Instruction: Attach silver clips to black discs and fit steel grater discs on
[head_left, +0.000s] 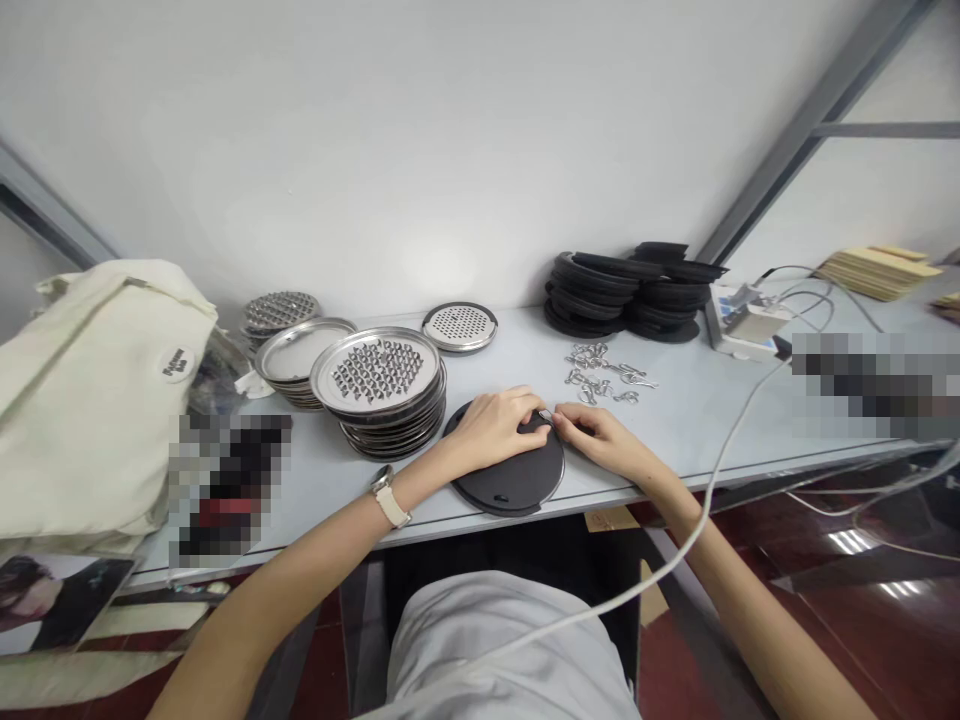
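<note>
A black round disc (510,475) with a small hole near its front lies on the table before me. My left hand (502,425) rests over its far part with bent fingers, gripping it, the thumb pointing toward the right edge. At that edge sits a small metal clip (545,414), between the fingertips of both hands. My right hand (604,440) is closed, thumb and forefinger pinching at the clip; part of it is hidden. Several loose metal clips (600,375) lie in a pile beyond my right hand.
Round metal graters (377,375) are stacked at left, with another stack of round metal plates (304,350) behind. One grater (460,327) lies near the wall. Black round parts (600,290) are piled at back right, beside a power strip (742,325). A white cable (712,490) crosses in front.
</note>
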